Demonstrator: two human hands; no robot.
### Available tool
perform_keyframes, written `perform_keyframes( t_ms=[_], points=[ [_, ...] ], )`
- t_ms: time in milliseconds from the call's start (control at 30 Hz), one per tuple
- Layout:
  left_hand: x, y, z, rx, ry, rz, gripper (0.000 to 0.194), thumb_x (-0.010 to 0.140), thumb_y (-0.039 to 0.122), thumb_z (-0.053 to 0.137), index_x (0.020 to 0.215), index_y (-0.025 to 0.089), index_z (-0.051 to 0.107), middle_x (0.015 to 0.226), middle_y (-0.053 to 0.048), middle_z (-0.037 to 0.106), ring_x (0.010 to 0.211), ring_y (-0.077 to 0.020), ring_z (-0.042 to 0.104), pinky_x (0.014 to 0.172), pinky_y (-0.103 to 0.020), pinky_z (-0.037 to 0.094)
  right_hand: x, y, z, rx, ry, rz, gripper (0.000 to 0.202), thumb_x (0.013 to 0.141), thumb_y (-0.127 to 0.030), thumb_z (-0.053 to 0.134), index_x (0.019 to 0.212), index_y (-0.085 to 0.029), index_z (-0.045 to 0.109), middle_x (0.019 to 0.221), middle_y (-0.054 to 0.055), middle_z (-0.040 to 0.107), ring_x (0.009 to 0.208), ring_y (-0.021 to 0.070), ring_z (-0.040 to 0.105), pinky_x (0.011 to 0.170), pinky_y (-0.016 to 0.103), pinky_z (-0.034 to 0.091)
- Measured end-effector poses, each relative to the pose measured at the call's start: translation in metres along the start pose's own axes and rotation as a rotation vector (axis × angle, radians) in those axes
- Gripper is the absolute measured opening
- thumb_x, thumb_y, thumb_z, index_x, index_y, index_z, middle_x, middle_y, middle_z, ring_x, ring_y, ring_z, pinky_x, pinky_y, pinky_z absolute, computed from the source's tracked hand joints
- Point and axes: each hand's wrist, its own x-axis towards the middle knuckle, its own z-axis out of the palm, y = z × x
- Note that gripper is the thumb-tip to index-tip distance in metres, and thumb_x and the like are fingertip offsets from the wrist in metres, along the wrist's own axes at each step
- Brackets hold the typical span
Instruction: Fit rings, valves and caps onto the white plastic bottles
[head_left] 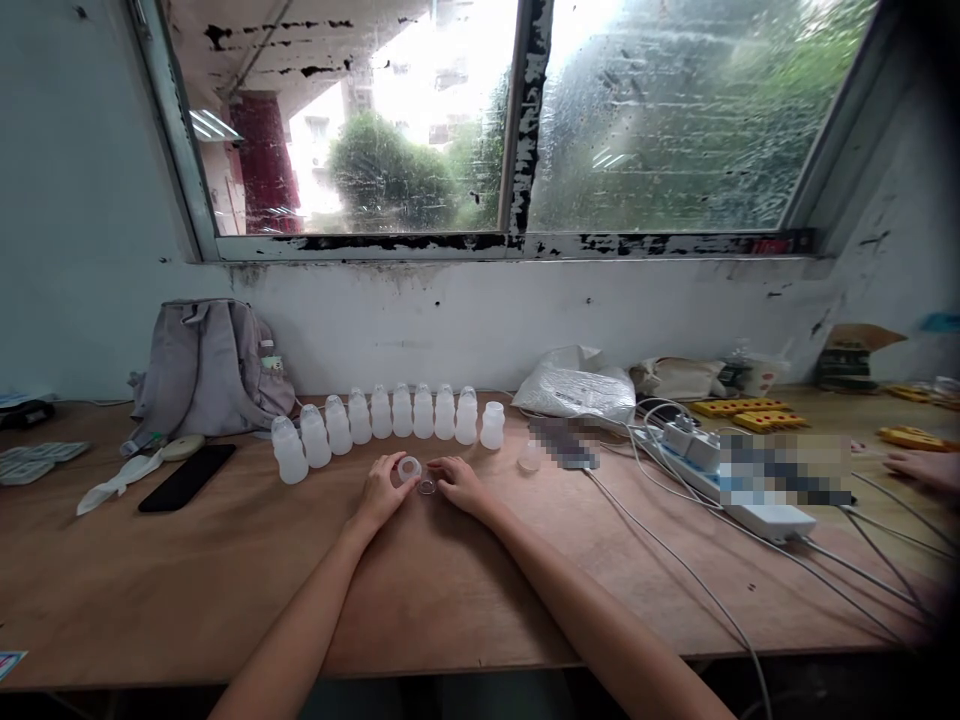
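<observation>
Hands meeting over small clear parts on a wooden bench.

Left hand rests on the table with its fingers curled around a small translucent ring-shaped cap, pinched at the fingertips. Right hand lies just beside it, fingers bent and loosely closed next to a tiny clear piece on the wood; whether it grips that piece cannot be told. Behind both hands stands a curved row of translucent bottles. A black phone lies well to the left.
</observation>
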Motion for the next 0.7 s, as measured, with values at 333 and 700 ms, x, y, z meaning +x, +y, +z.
perform_keyframes(
  t_ms=[333, 700],
  points=[
    [-0.001, 0.011, 0.010, -0.067, -0.090, 0.123, 0.037, 0.072, 0.033, 0.059, 0.106, 0.020, 0.052, 0.103, -0.005, 0.058, 0.096, -0.0187, 0.051, 0.086, -0.033, 0.040, 0.004, 0.008, 0.003, 0.199, 0.156, 0.143, 0.034, 0.062, -0.002, 0.044, 0.088, -0.016, 0.062, 0.088, 0.004, 0.065, 0.081, 0.0155, 0.059, 0.077, 0.027, 0.046],
    [-0.002, 0.014, 0.009, 0.068, -0.287, 0.107, 0.041, 0.074, 0.039, 0.056, 0.111, 0.020, 0.053, 0.103, -0.006, 0.058, 0.098, -0.0218, 0.048, 0.085, -0.034, 0.037, 0.005, 0.013, 0.007, 0.209, 0.177, 0.148, 0.031, 0.061, -0.001, 0.044, 0.083, -0.015, 0.062, 0.084, 0.005, 0.066, 0.078, 0.0154, 0.061, 0.075, 0.027, 0.048]
  ],
)
